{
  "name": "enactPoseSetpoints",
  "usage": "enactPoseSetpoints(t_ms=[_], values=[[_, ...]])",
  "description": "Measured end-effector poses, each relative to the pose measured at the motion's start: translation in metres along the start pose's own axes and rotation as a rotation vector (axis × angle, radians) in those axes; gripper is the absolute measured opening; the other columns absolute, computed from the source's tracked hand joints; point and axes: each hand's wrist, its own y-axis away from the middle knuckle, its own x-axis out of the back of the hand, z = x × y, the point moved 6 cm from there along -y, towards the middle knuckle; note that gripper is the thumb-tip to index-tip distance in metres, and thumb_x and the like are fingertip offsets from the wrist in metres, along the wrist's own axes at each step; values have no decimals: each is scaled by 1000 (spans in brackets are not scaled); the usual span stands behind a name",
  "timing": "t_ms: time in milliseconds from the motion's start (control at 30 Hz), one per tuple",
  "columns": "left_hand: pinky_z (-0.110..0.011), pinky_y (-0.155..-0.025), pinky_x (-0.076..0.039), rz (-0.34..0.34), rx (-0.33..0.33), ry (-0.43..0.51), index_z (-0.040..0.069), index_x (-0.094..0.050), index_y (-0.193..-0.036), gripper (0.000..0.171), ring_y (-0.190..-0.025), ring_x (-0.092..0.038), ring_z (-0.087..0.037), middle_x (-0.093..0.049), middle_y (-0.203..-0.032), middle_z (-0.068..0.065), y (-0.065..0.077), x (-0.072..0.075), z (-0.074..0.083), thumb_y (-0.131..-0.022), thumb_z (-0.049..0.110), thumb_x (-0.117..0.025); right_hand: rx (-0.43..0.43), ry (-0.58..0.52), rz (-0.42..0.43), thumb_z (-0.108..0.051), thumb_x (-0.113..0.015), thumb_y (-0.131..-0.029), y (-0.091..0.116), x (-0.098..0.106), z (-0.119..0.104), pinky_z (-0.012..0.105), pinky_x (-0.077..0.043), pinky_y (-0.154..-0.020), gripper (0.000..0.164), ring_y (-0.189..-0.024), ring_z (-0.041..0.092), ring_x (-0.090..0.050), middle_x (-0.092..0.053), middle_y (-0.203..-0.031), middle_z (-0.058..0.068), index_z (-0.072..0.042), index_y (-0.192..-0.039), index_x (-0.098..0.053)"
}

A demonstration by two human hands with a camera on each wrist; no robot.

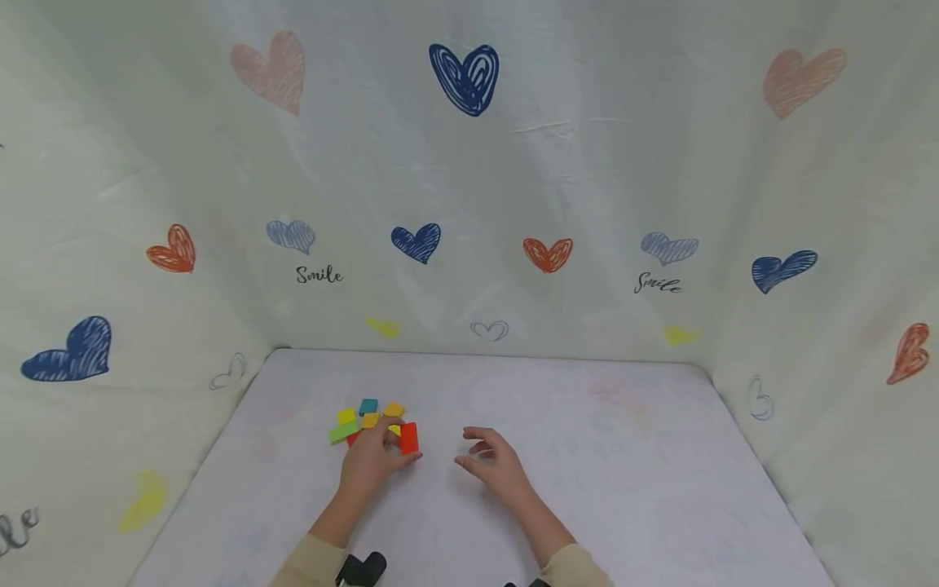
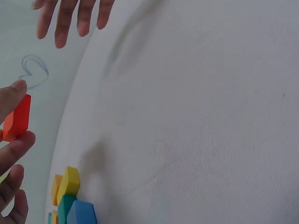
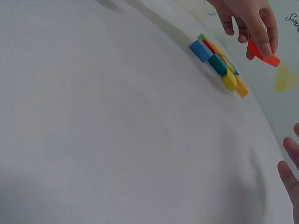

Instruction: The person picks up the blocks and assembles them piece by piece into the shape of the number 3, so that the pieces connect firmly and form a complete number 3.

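Observation:
My left hand (image 1: 370, 458) pinches a red-orange rectangular block (image 1: 409, 439) between thumb and fingertips. In the left wrist view the block (image 2: 17, 119) shows between thumb and forefinger, above the table surface. Partly behind this hand lies a cluster of coloured blocks: a light green one (image 1: 343, 431), a teal one (image 1: 368, 406), an orange-yellow one (image 1: 394, 408) and several others. A blue block (image 3: 201, 51) at the near side of the cluster appears in the right wrist view. To the right, my right hand (image 1: 495, 466) hovers over the table, fingers loosely bent and holding nothing.
The white table (image 1: 645, 489) spreads to both sides and in front of the hands. A pale curtain (image 1: 484, 179) printed with hearts and words hangs behind the table and along its left and right sides.

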Motion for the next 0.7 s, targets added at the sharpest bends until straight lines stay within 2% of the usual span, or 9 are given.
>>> enactPoseSetpoints(t_ms=[100, 267, 400, 567, 700], values=[[-31, -67, -52, -25, 5, 16, 13, -60, -119, 59, -80, -56, -16, -64, -87, 1, 0, -9, 6, -71, 32, -88, -13, 3, 8, -20, -75, -86, -1, 4, 0, 37, -48, -89, 49, -100, 26, -60, -62, -122, 9, 1, -127, -58], [-28, -64, -52, -73, -9, 103, 14, -56, -122, 59, -77, -55, -15, -64, -92, 0, 1, -25, 16, -73, 25, -87, -27, -5, 32, -18, -75, -86, -3, 12, -1, 41, -48, -90, 48, -98, 27, -61, -63, -121, 11, 1, -127, -59], [-28, -67, -55, -101, -27, 173, 14, -55, -125, 60, -78, -58, -14, -63, -95, -1, -1, -36, 22, -74, 17, -86, -36, 0, 40, -17, -74, -87, -3, 18, 1, 43, -48, -91, 47, -97, 26, -61, -63, -121, 11, 0, -128, -58], [-31, -71, -57, -119, -66, 226, 14, -56, -128, 59, -80, -61, -16, -63, -98, -4, -5, -46, 33, -76, 11, -84, -70, 41, 40, -19, -73, -88, -4, 26, 7, 40, -49, -91, 48, -98, 21, -61, -62, -121, 6, -4, -131, -57], [-32, -72, -57, -152, -91, 249, 14, -57, -130, 59, -83, -63, -18, -65, -102, -7, -8, -53, 41, -77, 9, -82, -84, 50, 41, -19, -73, -88, -6, 32, 10, 40, -50, -90, 49, -97, 21, -61, -64, -118, 9, -4, -132, -57]])
